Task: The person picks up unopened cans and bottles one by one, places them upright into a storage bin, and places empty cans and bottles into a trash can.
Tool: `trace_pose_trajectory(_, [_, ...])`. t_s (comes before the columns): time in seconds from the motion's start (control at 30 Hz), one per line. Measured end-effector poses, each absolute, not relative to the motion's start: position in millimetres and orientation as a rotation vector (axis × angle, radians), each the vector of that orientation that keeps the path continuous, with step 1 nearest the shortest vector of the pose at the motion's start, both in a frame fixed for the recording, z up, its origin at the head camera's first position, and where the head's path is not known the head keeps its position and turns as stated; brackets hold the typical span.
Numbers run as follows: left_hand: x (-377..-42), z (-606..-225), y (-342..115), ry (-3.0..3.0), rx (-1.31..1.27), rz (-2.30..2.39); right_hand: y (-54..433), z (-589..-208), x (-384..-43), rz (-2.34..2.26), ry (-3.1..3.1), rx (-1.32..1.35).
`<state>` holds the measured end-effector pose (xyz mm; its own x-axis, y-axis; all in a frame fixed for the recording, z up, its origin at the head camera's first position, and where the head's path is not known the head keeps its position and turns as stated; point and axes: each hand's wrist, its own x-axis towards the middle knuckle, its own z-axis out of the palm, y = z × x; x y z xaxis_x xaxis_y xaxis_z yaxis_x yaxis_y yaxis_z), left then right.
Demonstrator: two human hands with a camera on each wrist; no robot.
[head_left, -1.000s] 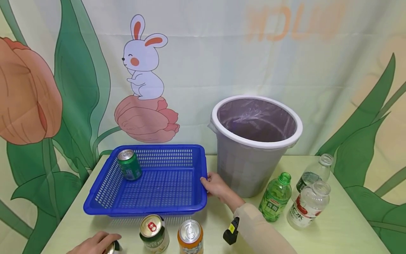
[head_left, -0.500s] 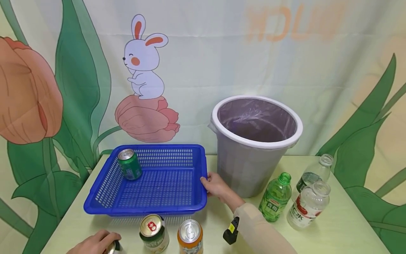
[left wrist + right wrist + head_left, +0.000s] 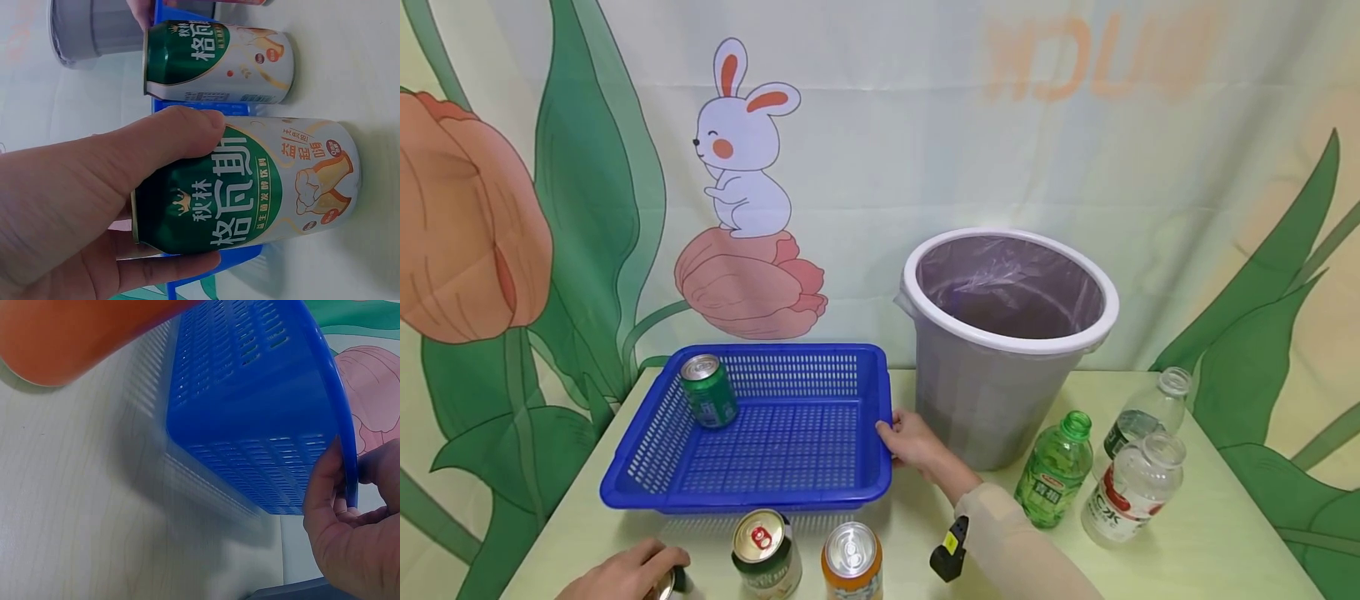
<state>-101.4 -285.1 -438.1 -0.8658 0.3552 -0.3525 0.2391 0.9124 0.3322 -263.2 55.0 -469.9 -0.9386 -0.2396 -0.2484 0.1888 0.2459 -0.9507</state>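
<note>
My left hand point(image 3: 625, 573) grips a green and white drink can point(image 3: 250, 187) around its upper part, thumb on one side and fingers on the other. Only a bit of that can shows at the head view's bottom edge. My right hand point(image 3: 913, 442) holds the right rim of a blue plastic basket point(image 3: 874, 492), thumb over the edge and fingers beneath. Inside the basket's back left corner stands a green can point(image 3: 709, 396). A second green and white can point(image 3: 766, 557) and an orange can point(image 3: 852, 560) stand upright in front of the basket.
Behind my right hand stands a grey bin point(image 3: 977, 400) with a clear liner. To the right are a green bottle point(image 3: 1054, 475), a clear bottle with a red label point(image 3: 1131, 496) and another clear bottle point(image 3: 1150, 408). A printed curtain point(image 3: 865, 167) hangs behind the table.
Both hands keep their holds, and the cans, basket and bottles stay in place. The whole head view has shifted very slightly.
</note>
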Motion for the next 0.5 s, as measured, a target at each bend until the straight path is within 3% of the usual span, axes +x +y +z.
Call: trace_pose_trajectory(0.5, [-102,-413,-281,2.719,0.541,0.327,55,-471,-264,-1.731,2.195,-0.042])
